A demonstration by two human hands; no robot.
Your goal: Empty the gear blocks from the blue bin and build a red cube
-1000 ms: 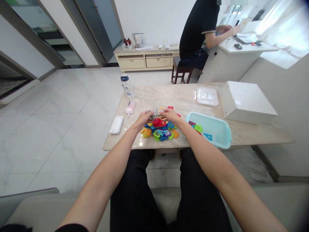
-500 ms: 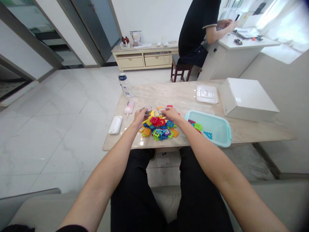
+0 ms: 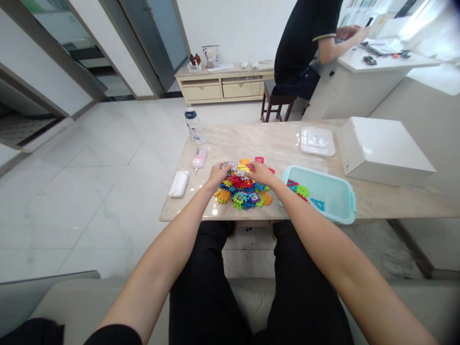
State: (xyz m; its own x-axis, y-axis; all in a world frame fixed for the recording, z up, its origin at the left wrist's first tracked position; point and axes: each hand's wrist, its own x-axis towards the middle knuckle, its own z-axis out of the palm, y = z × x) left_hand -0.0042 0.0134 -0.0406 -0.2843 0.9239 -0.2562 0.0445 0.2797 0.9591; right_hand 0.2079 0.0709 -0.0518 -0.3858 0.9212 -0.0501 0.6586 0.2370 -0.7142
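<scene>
A heap of colourful gear-edged plastic building pieces [image 3: 245, 197] lies near the front edge of the marble-look table [image 3: 251, 139]. My left hand [image 3: 218, 173] is at the heap's far left side, its fingers closed on a grey building piece [image 3: 228, 166]. On the other side, my right hand [image 3: 262, 173] reaches over the heap with thumb and fingers closed on a grey piece with a white window grid [image 3: 242, 174]. Red pieces [image 3: 239, 182] lie just below it. Yellow and orange pieces [image 3: 245, 162] show between and behind the hands. Some fingertips are hidden.
Right of the heap stands a light-blue tub [image 3: 339, 196] with several pieces inside. Behind it are a clear plastic lid [image 3: 317, 141] and a white box [image 3: 386, 148]. A bottle [image 3: 195, 127], a pink item [image 3: 199, 158] and a white pack [image 3: 178, 184] stand left. A person [image 3: 305, 43] sits beyond.
The view has swung slightly left, so the scene sits further right. My right hand has come a little nearer with its grey piece, over the red pieces. The left hand stays by the grey pieces.
</scene>
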